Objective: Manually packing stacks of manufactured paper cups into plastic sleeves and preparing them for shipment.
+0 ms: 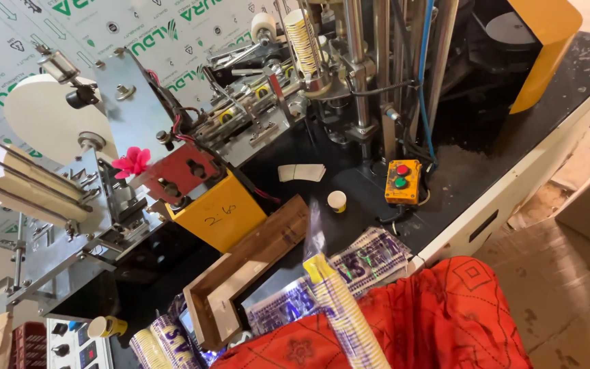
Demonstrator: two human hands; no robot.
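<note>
Cups in a long nested stack of white-and-yellow paper (346, 314), sleeved in clear plastic, lie at the bottom centre of the frame, and they are the nearest thing to where our hands ought to be. Neither hand shows in the picture, so we cannot tell whether either grip is wide, narrow or closed on anything, nor which hand is nearer the stack. What we do see is red patterned cloth (445, 321) filling the lower right of the frame, and the stack rests across its left edge. Its long axis runs on a slant, from the yellow rim end near the centre of the frame down and to the right toward the bottom edge. Just beside that rim end, toward the right, lie flat purple-and-white printed plastic packs (370, 256), and to the left stands an open brown wooden box (247, 273) tilted on the black worktop (356, 184). A single small paper cup (336, 201) stands upright farther up, well apart from the stack, near a yellow control box with a red and a green button (402, 182). The metal cup-forming machine (192, 137) fills the upper left of the frame.
</note>
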